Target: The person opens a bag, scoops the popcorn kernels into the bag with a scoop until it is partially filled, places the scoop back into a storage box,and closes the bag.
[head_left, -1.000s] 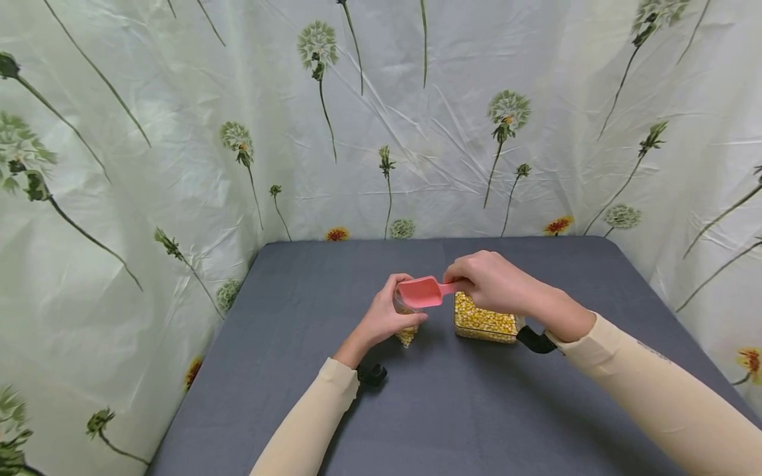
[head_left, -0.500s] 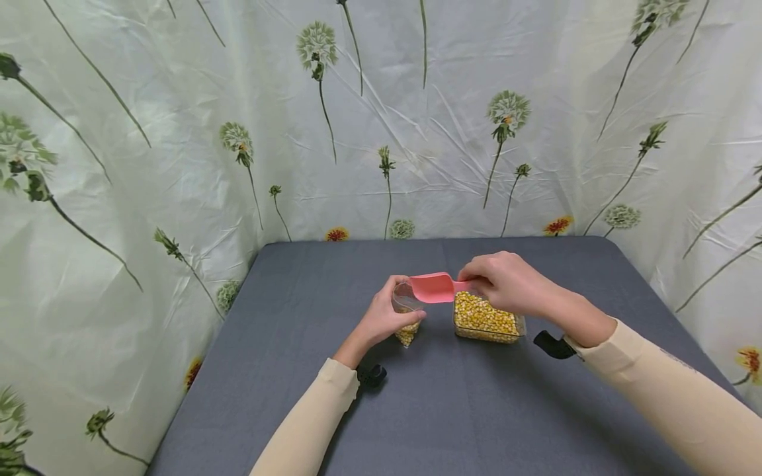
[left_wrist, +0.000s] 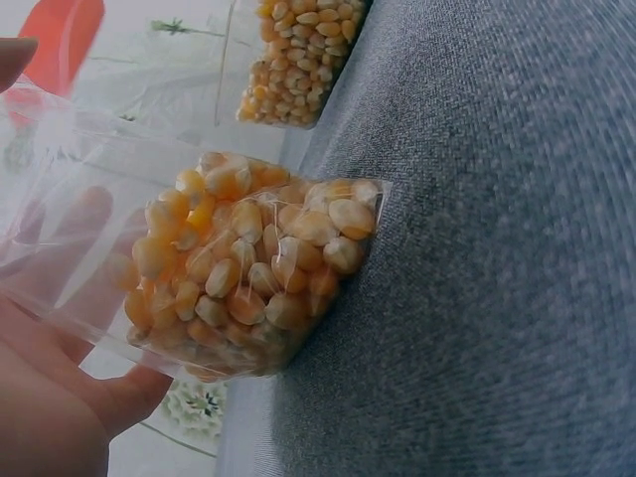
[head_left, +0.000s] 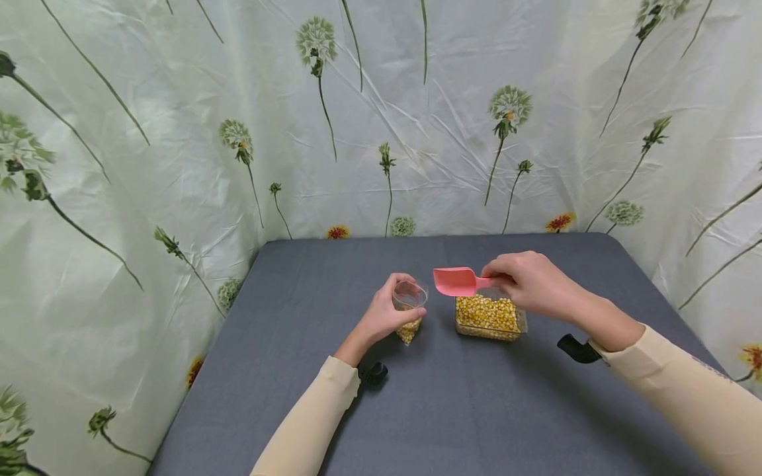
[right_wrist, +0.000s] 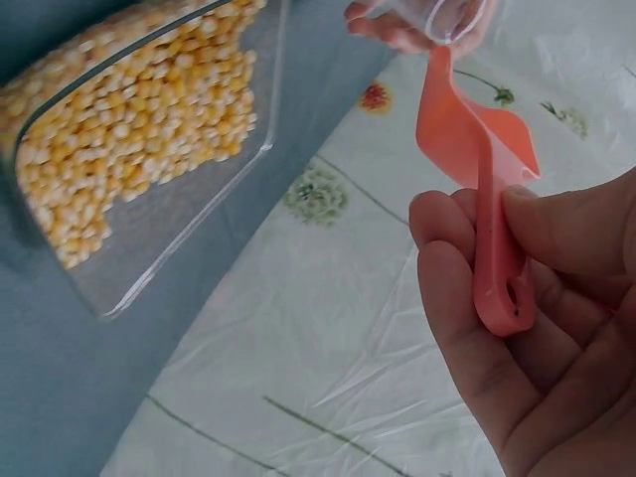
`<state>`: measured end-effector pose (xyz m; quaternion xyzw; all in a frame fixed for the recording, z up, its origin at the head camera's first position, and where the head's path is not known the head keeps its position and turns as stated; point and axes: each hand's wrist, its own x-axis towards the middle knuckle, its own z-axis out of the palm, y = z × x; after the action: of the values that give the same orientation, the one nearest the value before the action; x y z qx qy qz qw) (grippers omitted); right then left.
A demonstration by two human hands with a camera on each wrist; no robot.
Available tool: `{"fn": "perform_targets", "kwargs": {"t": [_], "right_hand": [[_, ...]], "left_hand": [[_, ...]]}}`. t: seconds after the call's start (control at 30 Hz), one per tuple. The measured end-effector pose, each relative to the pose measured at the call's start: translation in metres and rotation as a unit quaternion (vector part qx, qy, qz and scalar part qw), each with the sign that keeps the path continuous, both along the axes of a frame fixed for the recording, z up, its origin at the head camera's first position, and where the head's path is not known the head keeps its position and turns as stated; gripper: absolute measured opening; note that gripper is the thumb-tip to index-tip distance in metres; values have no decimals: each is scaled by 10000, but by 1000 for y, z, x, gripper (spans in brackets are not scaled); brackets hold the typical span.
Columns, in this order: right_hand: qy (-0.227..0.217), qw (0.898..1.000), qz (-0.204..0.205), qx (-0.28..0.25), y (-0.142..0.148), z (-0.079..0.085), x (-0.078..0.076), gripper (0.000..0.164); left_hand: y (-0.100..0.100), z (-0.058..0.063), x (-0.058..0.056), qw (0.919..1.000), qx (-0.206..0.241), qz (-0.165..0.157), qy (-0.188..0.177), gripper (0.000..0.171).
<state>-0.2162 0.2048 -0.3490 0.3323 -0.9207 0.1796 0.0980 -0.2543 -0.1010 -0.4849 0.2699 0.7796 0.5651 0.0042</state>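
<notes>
The left hand (head_left: 381,314) curls its fingers round the mouth of a clear bag (left_wrist: 273,253) part-filled with corn kernels (left_wrist: 248,298), just left of the clear box (right_wrist: 199,204); the right hand (head_left: 532,284) pinches the pink scoop (head_left: 455,282) by its handle, raised near the box's left end, no load visible. Step in hand, as judged: bag filling, between scoops. Next move probably calls for dipping the scoop into the box, bag mouth held wide.

No legible text or numbers.
</notes>
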Motion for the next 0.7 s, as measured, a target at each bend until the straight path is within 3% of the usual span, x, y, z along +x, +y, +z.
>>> {"fn": "perform_targets", "kwargs": {"t": [0.4,0.7], "right_hand": [[-376,9973,-463,431,24,-16,2,17],[-938,9913,-676,630,39,-19,3,19]], "left_hand": [[0,-2,0,9998,65,-130,154,51],[1,-2,-1,9997,103,-181,145,51]]}}
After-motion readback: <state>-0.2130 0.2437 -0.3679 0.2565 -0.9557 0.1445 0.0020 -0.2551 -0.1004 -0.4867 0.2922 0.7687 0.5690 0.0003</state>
